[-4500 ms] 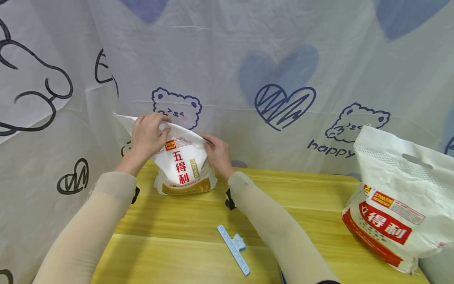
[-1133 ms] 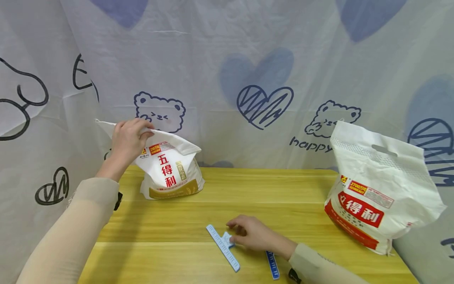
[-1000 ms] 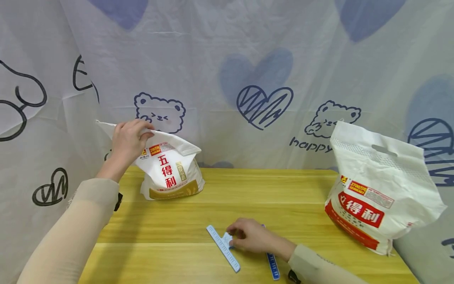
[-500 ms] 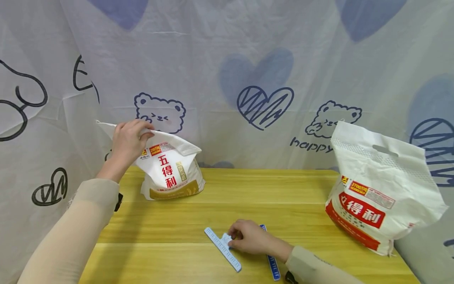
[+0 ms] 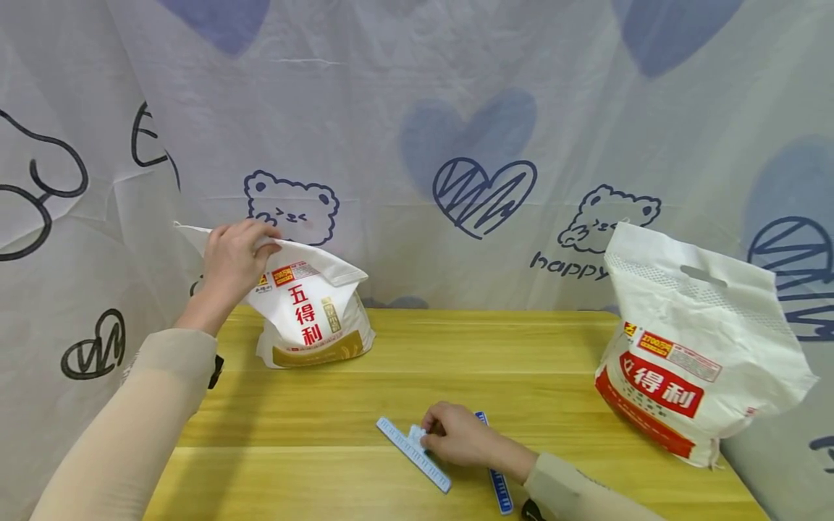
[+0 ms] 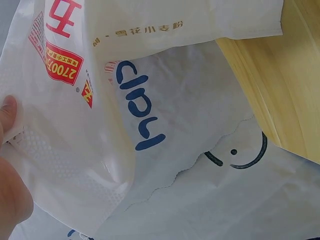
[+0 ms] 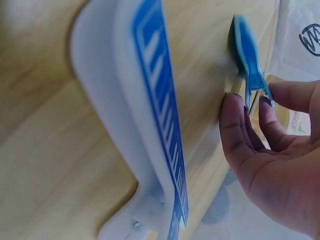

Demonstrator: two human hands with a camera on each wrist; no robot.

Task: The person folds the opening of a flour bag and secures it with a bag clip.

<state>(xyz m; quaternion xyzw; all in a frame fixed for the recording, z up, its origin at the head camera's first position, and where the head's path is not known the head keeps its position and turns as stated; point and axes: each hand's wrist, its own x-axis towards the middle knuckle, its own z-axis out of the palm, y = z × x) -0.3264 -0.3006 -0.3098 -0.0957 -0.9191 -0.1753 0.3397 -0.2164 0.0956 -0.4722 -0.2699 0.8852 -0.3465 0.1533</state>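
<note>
A white flour bag (image 5: 345, 318) with red lettering and a gold band stands at the table's left back, its top folded over. My left hand (image 5: 237, 257) grips that folded top near its left end; in the left wrist view a thumb (image 6: 15, 195) and a fingertip pinch the bag's edge. Low in the middle, my right hand (image 5: 459, 438) pinches the handle of a light blue bag clip (image 5: 413, 454). The right wrist view has this clip (image 7: 245, 50) side-on, its handle tabs between thumb and fingers.
A dark blue bag clip (image 5: 500, 492) lies on the wooden table (image 5: 313, 412), partly under my right wrist. At the right stands a larger white bag (image 5: 691, 340) with a red band and a handle slot. A printed curtain (image 5: 391, 253) hangs behind the table.
My right hand has left the flour bag's folded top and come down to the light blue clip, which has turned slightly in its pinch. The left hand keeps hold of the bag.
</note>
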